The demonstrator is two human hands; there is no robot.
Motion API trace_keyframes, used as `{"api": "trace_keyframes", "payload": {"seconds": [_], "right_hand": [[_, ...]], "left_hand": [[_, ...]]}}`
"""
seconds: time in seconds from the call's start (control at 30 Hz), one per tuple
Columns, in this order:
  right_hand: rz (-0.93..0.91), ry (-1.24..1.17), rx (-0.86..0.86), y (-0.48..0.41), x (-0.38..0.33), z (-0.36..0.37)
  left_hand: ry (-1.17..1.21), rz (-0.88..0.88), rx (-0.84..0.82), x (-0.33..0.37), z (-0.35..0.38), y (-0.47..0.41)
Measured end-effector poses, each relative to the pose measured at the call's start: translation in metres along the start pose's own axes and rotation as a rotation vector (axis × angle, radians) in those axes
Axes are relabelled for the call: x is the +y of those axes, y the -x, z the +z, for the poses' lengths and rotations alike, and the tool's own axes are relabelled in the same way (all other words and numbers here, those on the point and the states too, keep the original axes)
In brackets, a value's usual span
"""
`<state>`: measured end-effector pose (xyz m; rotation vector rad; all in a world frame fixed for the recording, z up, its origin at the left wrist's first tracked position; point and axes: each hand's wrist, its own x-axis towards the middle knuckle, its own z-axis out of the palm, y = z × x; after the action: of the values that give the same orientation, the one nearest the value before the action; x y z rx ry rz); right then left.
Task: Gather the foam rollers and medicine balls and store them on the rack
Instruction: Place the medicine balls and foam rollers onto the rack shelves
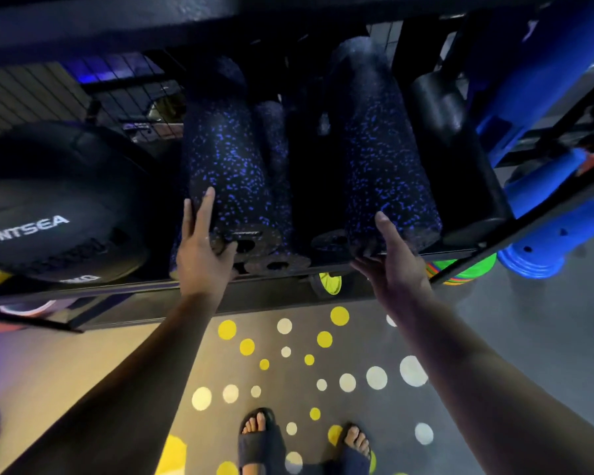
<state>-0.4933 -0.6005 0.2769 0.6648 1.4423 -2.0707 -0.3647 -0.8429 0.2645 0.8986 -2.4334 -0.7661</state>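
While the rack (117, 290) is holding speckled rollers (227, 159), the left hand (203, 250) and right hand (393, 264) are pressing them, fingers straight; the ball (59, 186) at frame left is showing "UNTSEA".

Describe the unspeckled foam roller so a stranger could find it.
Find the black rack shelf. At its right end, beyond the speckled roller the right hand touches, lies the plain roller. Its neighbours are blue-flecked; it alone is solid black.

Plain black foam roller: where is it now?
In the head view, the plain black foam roller lies at the right end of the rack shelf, just right of the blue-speckled roller the right hand touches.
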Motion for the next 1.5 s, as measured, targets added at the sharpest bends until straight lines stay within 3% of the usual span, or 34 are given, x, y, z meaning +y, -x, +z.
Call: {"api": "trace_keyframes", "payload": {"seconds": [0.13,0.27,0.43,0.5,0.63,0.7,0.9,1.07,1.23,1.5], "right_hand": [[-0.084,0.049,0.003,0.008,0.005,0.019],[-0.024,0.017,-0.035,0.012,0.007,0.059],[0.043,0.063,-0.016,0.019,0.028,0.11],[0.06,0.119,-0.006,0.02,0.04,0.121],[-0.007,0.28,0.031,0.018,0.066,0.125],[-0.066,0.384,0.014,0.017,0.072,0.122],[-0.006,0.272,-0.112,0.008,0.062,0.07],[0.06,0.195,0.172,-0.037,0.06,0.019],[0.325,0.112,0.035,-0.1,0.043,0.015],[0.259,-0.092,-0.003,-0.111,0.043,0.036]], "left_hand": [[0.046,0.002,-0.027,-0.017,-0.003,-0.001],[0.129,-0.034,-0.065,-0.021,-0.006,-0.007],[-0.083,-0.055,-0.134,-0.029,-0.016,-0.013],[-0.163,0.042,-0.184,-0.024,-0.019,-0.017],[-0.303,0.475,-0.188,0.008,-0.027,-0.023],[-0.362,0.602,-0.198,0.03,-0.023,-0.03],[-0.615,0.474,-0.552,0.052,0.012,-0.058],[-0.671,0.485,-0.453,0.051,0.033,-0.053],[-0.724,0.524,-0.348,0.045,0.041,-0.051],[-0.722,0.547,-0.32,0.045,0.039,-0.048]]}}
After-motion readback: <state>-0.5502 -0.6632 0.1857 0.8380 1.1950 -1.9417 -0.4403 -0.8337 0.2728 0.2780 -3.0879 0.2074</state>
